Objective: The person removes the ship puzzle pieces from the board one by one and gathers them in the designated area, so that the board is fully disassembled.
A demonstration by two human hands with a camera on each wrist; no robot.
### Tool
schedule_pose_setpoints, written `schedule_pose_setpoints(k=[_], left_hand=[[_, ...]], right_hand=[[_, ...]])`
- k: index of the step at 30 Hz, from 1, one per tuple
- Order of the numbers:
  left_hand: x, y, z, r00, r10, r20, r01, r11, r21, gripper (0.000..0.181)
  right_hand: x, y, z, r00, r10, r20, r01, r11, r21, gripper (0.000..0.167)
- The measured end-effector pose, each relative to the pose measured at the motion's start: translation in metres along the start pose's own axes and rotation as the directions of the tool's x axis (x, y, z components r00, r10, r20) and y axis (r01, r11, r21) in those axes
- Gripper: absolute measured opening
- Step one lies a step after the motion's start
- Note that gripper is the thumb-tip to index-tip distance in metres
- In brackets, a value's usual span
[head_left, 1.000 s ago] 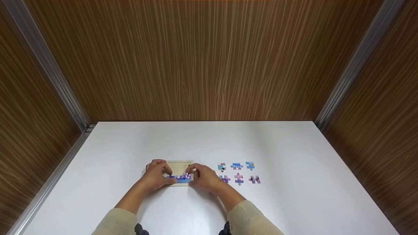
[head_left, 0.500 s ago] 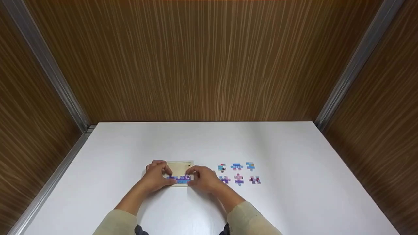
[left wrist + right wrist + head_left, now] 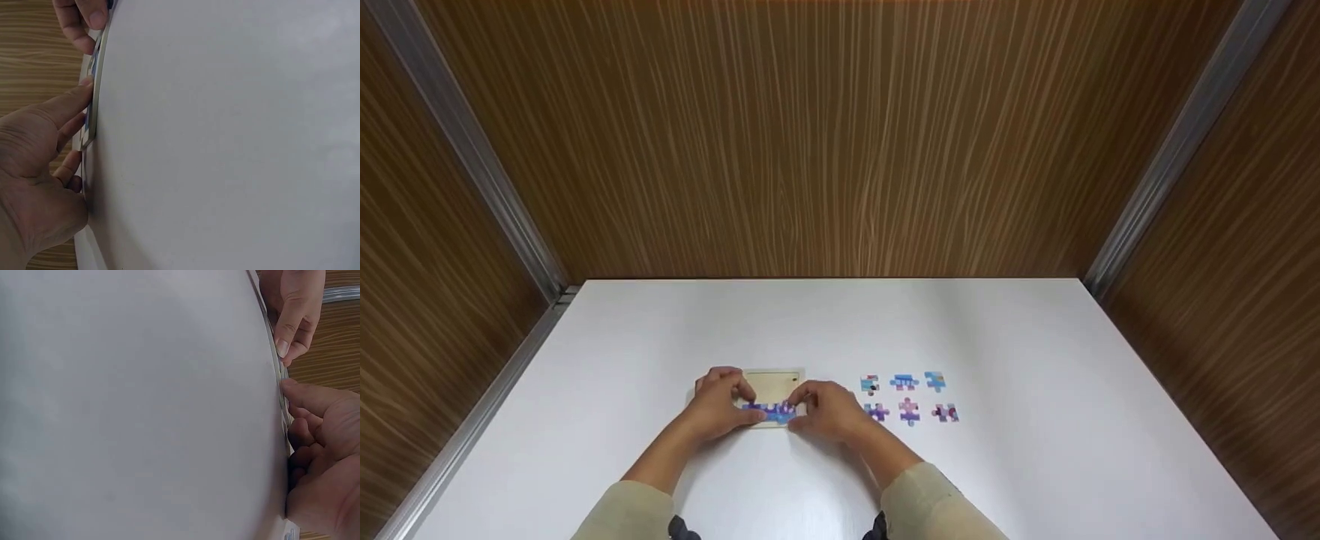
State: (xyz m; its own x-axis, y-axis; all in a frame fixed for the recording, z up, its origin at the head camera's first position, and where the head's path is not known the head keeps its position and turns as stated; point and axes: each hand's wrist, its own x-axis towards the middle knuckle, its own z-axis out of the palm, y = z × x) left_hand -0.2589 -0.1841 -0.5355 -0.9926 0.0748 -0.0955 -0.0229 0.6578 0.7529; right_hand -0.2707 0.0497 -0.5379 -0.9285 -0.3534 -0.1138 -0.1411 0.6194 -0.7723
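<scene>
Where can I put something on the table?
Behind the pale wooden tray, up to the brown wood-grain wall, the white tabletop is bare; also right of the loose colourful jigsaw pieces. It's crowded at the tray, where the left hand and right hand are.

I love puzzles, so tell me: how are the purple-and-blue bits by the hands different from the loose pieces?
The purple-and-blue bits sit together in a strip; the loose pieces lie apart in two rows.
The bits are over the wooden tray; the loose pieces are on the white table.
The left hand and right hand touch the bits; no fingertips touch the loose pieces.
Both are colourful and notched.
</scene>
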Motion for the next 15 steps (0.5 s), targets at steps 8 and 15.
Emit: schedule_pose_setpoints(k=[8,15], left_hand=[[-0.0012,0.0010,-0.0003,1.000,-0.009,-0.004,0.009,1.000,0.004,0.027],[-0.0004,0.0002,-0.0006,1.000,-0.003,0.001,0.003,1.000,-0.004,0.028]], right_hand=[[-0.0020,-0.0016,0.0005,1.000,0.024,0.010,-0.023,1.000,-0.017,0.024],[-0.0013,0.0001,-0.0008,1.000,-0.011,0.020,0.011,1.000,0.001,0.024]])
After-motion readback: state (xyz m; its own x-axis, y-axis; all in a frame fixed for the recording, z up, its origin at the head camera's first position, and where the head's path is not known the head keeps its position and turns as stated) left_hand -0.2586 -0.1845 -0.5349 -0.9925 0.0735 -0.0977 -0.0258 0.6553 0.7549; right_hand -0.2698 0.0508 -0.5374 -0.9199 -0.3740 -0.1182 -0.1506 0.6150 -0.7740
